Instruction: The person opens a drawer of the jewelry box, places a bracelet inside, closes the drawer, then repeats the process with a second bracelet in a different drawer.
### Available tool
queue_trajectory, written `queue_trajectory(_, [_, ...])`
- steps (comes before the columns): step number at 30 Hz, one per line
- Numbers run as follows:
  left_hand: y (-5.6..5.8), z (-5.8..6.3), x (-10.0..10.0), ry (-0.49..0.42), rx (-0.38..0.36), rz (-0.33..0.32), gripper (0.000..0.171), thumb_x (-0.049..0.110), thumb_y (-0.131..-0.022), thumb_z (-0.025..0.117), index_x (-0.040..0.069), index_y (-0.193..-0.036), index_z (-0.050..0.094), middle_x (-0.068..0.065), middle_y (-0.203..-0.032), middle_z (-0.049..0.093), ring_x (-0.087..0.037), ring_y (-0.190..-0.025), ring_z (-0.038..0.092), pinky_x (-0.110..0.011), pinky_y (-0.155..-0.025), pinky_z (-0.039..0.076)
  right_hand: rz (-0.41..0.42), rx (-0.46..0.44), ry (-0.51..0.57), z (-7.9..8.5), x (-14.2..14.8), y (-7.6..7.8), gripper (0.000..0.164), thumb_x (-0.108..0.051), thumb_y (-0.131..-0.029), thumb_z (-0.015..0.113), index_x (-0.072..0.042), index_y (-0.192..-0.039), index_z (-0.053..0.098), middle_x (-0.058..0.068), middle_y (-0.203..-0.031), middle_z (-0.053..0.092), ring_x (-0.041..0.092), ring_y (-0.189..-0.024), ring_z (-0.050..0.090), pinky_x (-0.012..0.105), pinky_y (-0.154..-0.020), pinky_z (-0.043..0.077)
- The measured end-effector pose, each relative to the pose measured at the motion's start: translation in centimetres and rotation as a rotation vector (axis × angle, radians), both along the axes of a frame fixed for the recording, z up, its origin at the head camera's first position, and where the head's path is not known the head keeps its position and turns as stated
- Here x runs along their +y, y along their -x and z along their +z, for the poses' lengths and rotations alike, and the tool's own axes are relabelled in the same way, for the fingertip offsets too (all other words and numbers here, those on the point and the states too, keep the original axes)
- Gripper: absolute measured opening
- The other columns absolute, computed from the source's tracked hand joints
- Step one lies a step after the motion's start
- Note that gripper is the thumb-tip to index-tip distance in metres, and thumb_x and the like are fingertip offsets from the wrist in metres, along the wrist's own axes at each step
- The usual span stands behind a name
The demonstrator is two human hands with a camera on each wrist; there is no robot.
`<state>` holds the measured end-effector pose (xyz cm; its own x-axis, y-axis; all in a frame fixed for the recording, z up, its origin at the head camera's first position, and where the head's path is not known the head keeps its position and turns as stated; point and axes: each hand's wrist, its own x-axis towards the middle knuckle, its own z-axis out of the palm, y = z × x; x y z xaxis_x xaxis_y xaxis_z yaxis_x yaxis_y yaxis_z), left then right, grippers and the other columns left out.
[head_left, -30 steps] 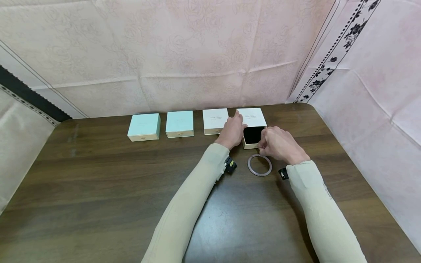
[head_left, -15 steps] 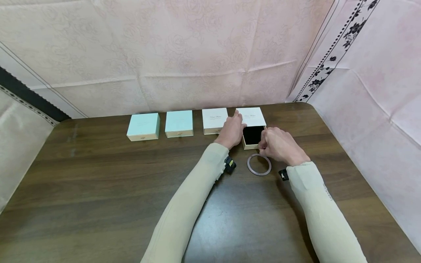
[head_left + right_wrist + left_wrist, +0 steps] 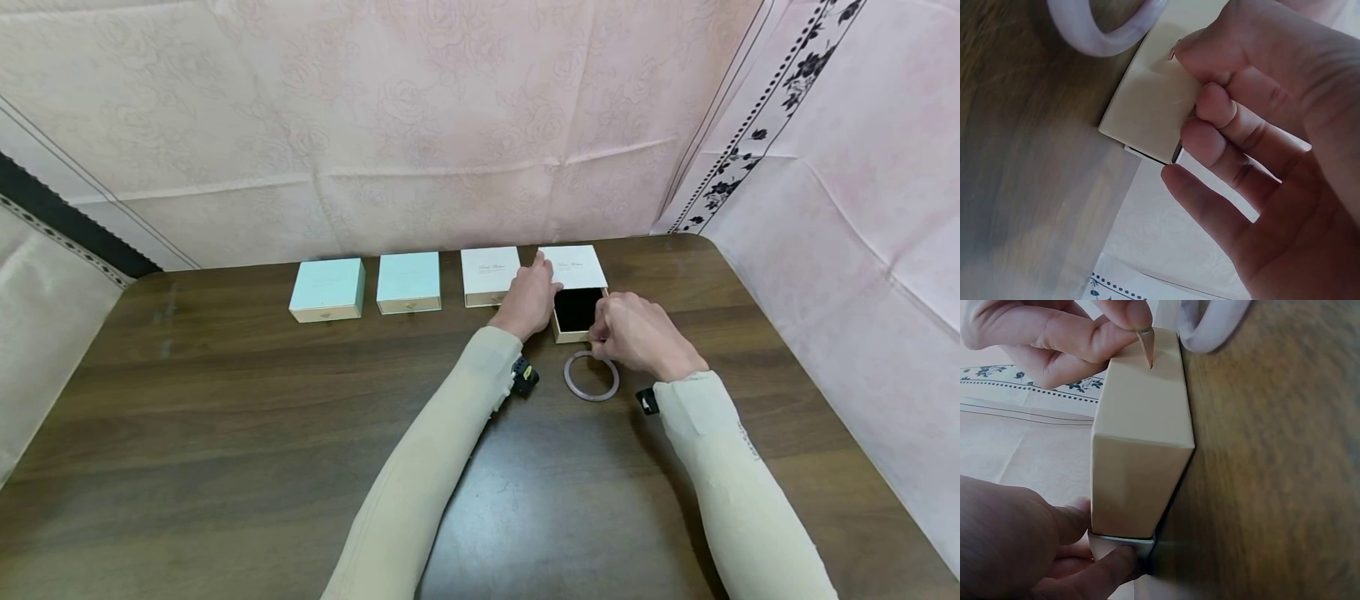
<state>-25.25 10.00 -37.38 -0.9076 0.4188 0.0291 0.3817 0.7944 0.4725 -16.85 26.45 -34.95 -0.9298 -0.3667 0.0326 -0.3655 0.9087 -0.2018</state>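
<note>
A white drawer-style gift box (image 3: 576, 267) at the right end of the row has its cream drawer (image 3: 1141, 403) pulled partway out, showing a black lining. My left hand (image 3: 528, 298) grips the box's outer sleeve, with thumb and fingers on its sides in the left wrist view. Between thumb and finger, my right hand (image 3: 634, 328) pinches the small ribbon pull tab (image 3: 1146, 347) on the drawer's front. Other right fingers curl near the drawer's edge. A pale lilac bangle (image 3: 568, 379) lies on the table just in front of the drawer.
Left of this box stand another white box (image 3: 487, 265) and two mint-green boxes, one (image 3: 408, 279) nearer and one (image 3: 328, 287) farther left, all closed. The brown wooden table (image 3: 225, 433) ends at a patterned cloth backdrop (image 3: 420, 125).
The drawer has slid slightly farther out toward me, with my right hand shifting along with it. My left hand stays on the sleeve, and the bangle has not visibly moved.
</note>
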Motion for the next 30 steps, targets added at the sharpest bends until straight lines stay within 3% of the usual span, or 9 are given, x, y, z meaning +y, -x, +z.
queue_trajectory(11, [-0.1,0.1,0.0,0.013,-0.018,0.012,0.036,0.027,-0.110,0.045,0.004,-0.136,0.056,-0.017,-0.168,0.026,-0.033,-0.117,0.067,-0.034,-0.095,0.056,-0.009,0.013,0.036,-0.2,0.0,-0.3,0.030,-0.005,-0.081,0.074,-0.024,-0.058,0.070,-0.006,-0.068,0.055,0.016,-0.074,0.052,0.033,-0.063,0.042])
queue_trajectory(19, [-0.2,0.1,-0.1,0.014,-0.005,-0.006,0.038,0.025,-0.110,0.045,0.002,-0.138,0.055,-0.018,-0.168,0.026,-0.030,-0.106,0.070,-0.032,-0.088,0.058,-0.024,0.002,0.082,-0.4,0.2,-0.7,0.022,-0.002,-0.080,0.073,-0.021,-0.071,0.078,-0.007,-0.070,0.063,0.015,-0.078,0.055,0.032,-0.068,0.045])
queue_trajectory(26, [-0.3,0.0,-0.2,0.013,-0.002,-0.013,0.038,0.025,-0.110,0.045,0.001,-0.138,0.055,-0.019,-0.168,0.027,-0.029,-0.100,0.071,-0.031,-0.085,0.058,-0.046,0.059,0.070,-0.8,0.1,-1.6,0.012,-0.007,-0.084,0.073,-0.017,-0.081,0.080,-0.007,-0.069,0.062,0.016,-0.076,0.057,0.032,-0.067,0.046])
queue_trajectory(30, [-0.4,0.1,-0.1,0.004,0.002,-0.011,0.039,0.025,-0.110,0.044,0.001,-0.140,0.054,-0.019,-0.168,0.026,-0.027,-0.094,0.072,-0.030,-0.081,0.058,-0.080,0.051,0.094,-0.7,0.2,-2.2,0.011,-0.013,-0.086,0.073,-0.015,-0.092,0.082,-0.006,-0.080,0.072,0.016,-0.081,0.065,0.038,-0.073,0.053])
